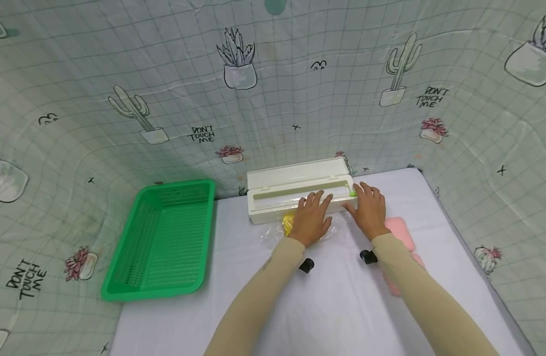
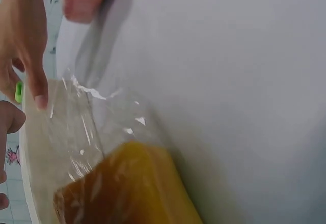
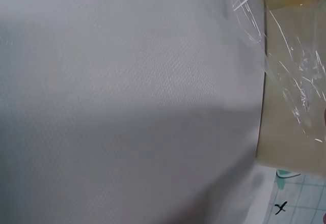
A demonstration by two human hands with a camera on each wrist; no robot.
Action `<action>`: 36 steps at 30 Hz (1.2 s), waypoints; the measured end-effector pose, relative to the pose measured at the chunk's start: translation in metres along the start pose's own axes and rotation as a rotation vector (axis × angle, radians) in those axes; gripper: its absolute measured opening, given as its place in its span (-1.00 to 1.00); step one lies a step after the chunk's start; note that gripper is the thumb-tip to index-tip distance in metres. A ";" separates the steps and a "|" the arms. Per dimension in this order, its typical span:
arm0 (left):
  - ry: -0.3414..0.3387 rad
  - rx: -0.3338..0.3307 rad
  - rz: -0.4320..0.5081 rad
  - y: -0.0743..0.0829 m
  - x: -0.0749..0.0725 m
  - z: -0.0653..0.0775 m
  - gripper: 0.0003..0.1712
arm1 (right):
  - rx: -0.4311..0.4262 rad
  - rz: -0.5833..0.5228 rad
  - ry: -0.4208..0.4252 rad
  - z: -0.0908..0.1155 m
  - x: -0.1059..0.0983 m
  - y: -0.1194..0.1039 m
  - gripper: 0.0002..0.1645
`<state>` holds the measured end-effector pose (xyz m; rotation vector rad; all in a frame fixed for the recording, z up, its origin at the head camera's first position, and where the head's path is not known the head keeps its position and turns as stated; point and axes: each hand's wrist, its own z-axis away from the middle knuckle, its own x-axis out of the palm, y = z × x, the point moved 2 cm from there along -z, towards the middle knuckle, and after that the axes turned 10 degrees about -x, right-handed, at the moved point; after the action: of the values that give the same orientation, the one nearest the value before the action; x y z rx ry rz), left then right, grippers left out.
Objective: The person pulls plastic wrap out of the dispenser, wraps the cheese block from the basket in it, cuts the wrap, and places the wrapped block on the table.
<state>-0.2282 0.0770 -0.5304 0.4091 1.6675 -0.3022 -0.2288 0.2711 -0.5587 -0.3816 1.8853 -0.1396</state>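
A long white cling film dispenser stands at the back of the table with its lid raised. Clear film runs from its front. A yellow object lies under this film, partly behind my left hand. The fingers of that hand are spread over the dispenser's front edge. At the dispenser's right end is my right hand, thumb at the front and fingers over the top, beside a small green slider. Whether a finger touches the slider is unclear. The right wrist view hardly shows the hand.
A green plastic basket stands at the left of the table. Pink objects lie at the right, partly covered by my right forearm. A patterned curtain hangs behind and around the white-covered table.
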 end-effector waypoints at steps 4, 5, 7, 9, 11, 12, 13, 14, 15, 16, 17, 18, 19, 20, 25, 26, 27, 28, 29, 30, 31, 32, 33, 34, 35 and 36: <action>-0.020 -0.006 0.017 0.011 -0.003 -0.011 -0.27 | 0.010 0.001 0.005 0.001 0.001 0.001 -0.16; -0.023 -0.007 0.016 0.014 -0.004 -0.013 -0.28 | 0.014 -0.004 0.006 0.002 0.001 0.001 -0.15; -0.039 -0.008 0.004 0.020 -0.004 -0.018 -0.28 | 0.023 -0.010 0.012 0.003 0.002 0.001 -0.16; -0.058 -0.008 -0.003 0.026 -0.003 -0.022 -0.28 | 0.035 -0.012 0.014 0.004 0.002 0.002 -0.17; -0.067 -0.003 -0.018 0.031 -0.002 -0.025 -0.28 | 0.048 -0.010 0.011 0.005 0.002 0.003 -0.19; -0.068 0.001 -0.025 0.033 -0.002 -0.027 -0.29 | 0.055 -0.006 0.010 0.006 0.002 0.004 -0.20; -0.062 0.004 -0.030 0.035 -0.001 -0.029 -0.29 | 0.062 -0.004 0.006 0.006 0.002 0.005 -0.20; -0.062 0.005 -0.032 0.037 -0.001 -0.031 -0.29 | 0.066 0.001 0.004 0.006 0.001 0.006 -0.21; -0.058 0.004 -0.035 0.038 0.000 -0.033 -0.30 | 0.071 0.003 -0.001 0.006 0.001 0.006 -0.21; -0.053 0.000 -0.036 0.039 0.001 -0.035 -0.31 | 0.074 0.005 -0.006 0.005 0.001 0.006 -0.21; -0.052 -0.005 -0.033 0.038 0.002 -0.036 -0.32 | 0.077 0.006 -0.011 0.005 0.001 0.006 -0.21; -0.052 -0.010 -0.028 0.038 0.002 -0.038 -0.34 | 0.080 0.008 -0.017 0.004 0.002 0.006 -0.21; -0.056 -0.016 -0.022 0.037 0.003 -0.040 -0.35 | 0.082 0.007 -0.017 0.004 0.003 0.005 -0.20; -0.060 -0.023 -0.013 0.037 0.004 -0.041 -0.37 | 0.083 0.005 -0.016 0.003 0.004 0.005 -0.20; -0.063 -0.036 0.020 0.038 0.005 -0.048 -0.45 | 0.071 -0.021 0.039 0.003 0.009 0.002 -0.23; -0.061 -0.037 0.028 0.040 0.005 -0.050 -0.47 | 0.069 -0.029 0.050 0.003 0.010 0.001 -0.25; -0.058 -0.037 0.029 0.041 0.005 -0.051 -0.48 | 0.066 -0.036 0.063 0.003 0.010 0.001 -0.27; -0.055 -0.037 0.031 0.043 0.006 -0.053 -0.50 | 0.065 -0.043 0.073 0.003 0.010 0.001 -0.28; -0.056 -0.037 0.029 0.045 0.007 -0.054 -0.52 | 0.065 -0.048 0.079 0.003 0.010 0.001 -0.30; -0.057 -0.038 0.026 0.047 0.008 -0.056 -0.53 | 0.066 -0.054 0.083 0.004 0.010 0.001 -0.33; -0.062 -0.039 0.019 0.050 0.009 -0.058 -0.54 | 0.069 -0.059 0.083 0.004 0.009 0.001 -0.35; -0.070 -0.042 0.012 0.052 0.011 -0.059 -0.55 | 0.074 -0.063 0.080 0.004 0.009 0.001 -0.37; -0.074 -0.046 0.004 0.054 0.012 -0.061 -0.55 | 0.078 -0.064 0.077 0.004 0.008 0.002 -0.38; -0.084 -0.050 0.001 0.056 0.014 -0.062 -0.54 | 0.083 -0.065 0.072 0.004 0.008 0.002 -0.39; -0.088 -0.052 -0.003 0.057 0.015 -0.064 -0.54 | 0.089 -0.064 0.066 0.005 0.007 0.003 -0.40; -0.087 -0.055 -0.003 0.059 0.015 -0.066 -0.54 | 0.095 -0.062 0.060 0.005 0.007 0.003 -0.40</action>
<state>-0.2630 0.1597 -0.5344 0.3479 1.5876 -0.2722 -0.2268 0.2724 -0.5672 -0.3752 1.9191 -0.2839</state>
